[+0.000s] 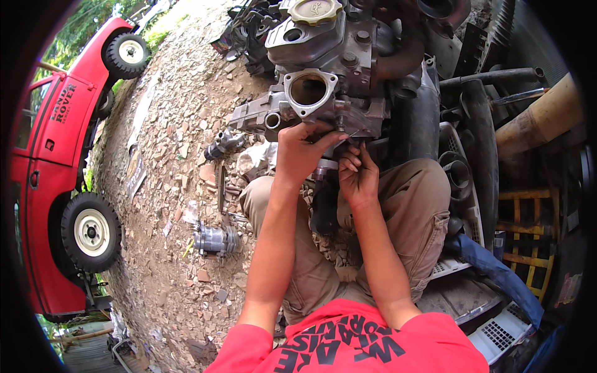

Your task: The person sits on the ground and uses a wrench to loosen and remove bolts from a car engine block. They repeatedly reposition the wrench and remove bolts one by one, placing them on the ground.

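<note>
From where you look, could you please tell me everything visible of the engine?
The engine is a bulky grey, metallic-looking assembly, partly grimy, with a scalloped tan cap on top, bolt heads and a three-cornered flange with an open round centre. It fills the picture's top middle, its far end cut off. The left hand touches its near side; the right hand is just below, contact unclear.

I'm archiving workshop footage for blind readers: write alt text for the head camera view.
A person's left hand and right hand are close together at the near side of a metal engine. Below are the wearer's tan trousers and red shirt. Stony ground and a red vehicle are to the left, dark tubes to the right.
</note>
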`<state>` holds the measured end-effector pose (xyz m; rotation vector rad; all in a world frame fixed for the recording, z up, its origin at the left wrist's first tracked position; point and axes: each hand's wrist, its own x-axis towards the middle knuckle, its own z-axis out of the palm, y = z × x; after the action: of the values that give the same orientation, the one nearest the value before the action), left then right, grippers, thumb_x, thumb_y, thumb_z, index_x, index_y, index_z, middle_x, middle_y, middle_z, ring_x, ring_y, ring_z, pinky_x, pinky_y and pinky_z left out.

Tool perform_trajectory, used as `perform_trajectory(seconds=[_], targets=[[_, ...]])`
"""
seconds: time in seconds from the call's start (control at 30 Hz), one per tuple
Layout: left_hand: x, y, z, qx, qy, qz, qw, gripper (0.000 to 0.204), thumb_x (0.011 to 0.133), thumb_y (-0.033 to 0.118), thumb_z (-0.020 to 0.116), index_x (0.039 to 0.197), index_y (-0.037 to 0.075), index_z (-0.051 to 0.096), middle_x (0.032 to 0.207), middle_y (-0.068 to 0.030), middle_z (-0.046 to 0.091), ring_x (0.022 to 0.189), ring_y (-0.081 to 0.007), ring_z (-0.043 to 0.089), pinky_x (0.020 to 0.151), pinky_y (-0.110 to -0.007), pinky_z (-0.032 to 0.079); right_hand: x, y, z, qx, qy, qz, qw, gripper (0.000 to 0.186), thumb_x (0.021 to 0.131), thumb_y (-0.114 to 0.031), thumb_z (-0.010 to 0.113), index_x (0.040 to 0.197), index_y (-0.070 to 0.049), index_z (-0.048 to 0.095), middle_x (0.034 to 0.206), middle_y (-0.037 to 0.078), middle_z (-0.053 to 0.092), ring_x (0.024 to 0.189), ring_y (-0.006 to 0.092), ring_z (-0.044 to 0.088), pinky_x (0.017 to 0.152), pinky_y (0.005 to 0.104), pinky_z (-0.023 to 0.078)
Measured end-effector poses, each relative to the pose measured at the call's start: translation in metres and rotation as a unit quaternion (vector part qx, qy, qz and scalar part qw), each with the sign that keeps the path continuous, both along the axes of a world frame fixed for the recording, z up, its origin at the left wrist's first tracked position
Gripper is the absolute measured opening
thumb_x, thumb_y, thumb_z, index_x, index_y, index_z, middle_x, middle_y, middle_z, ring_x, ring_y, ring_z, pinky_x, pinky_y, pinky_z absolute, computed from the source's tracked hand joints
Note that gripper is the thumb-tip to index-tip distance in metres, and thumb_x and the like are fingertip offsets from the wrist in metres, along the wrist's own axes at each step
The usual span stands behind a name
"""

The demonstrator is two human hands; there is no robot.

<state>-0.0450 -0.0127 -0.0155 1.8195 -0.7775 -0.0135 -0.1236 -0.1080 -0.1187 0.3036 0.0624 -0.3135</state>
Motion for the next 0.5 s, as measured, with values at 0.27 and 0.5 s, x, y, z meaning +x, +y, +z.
perform_trajectory(seconds=[0.27, 0.5], targets=[[0.007, 0.001, -0.004, 0.0, 0.024, 0.013, 1.0, 0.021, 0.068, 0.011, 0.083, 0.08, -0.003, 0.072, 0.07, -0.0077, 0.07, 0.062, -0.006, 0.06, 0.058, -0.023, 0.048, 0.006, -0.004, -0.015, -0.042, 0.004, 0.013, 0.999, 0.017, 0.098, -0.017, 0.049, 0.108, -0.003, 0.05, 0.091, 0.008, 0.055, 0.077, 0.013, 0.054, 0.069, 0.0234, 0.051], [0.022, 0.003, -0.006, 0.02, -0.004, 0.015, 1.0, 0.024, 0.066, 0.012, 0.084, 0.081, -0.003, 0.073, 0.069, -0.0094, 0.07, 0.058, -0.0058, 0.06, 0.055, -0.023, 0.047, 0.008, -0.005, -0.016, 0.005, 0.001, 0.068, 0.998, 0.016, 0.097, -0.014, 0.05, 0.107, -0.002, 0.052, 0.091, 0.009, 0.058, 0.071, 0.0138, 0.06, 0.062, 0.0234, 0.055]])
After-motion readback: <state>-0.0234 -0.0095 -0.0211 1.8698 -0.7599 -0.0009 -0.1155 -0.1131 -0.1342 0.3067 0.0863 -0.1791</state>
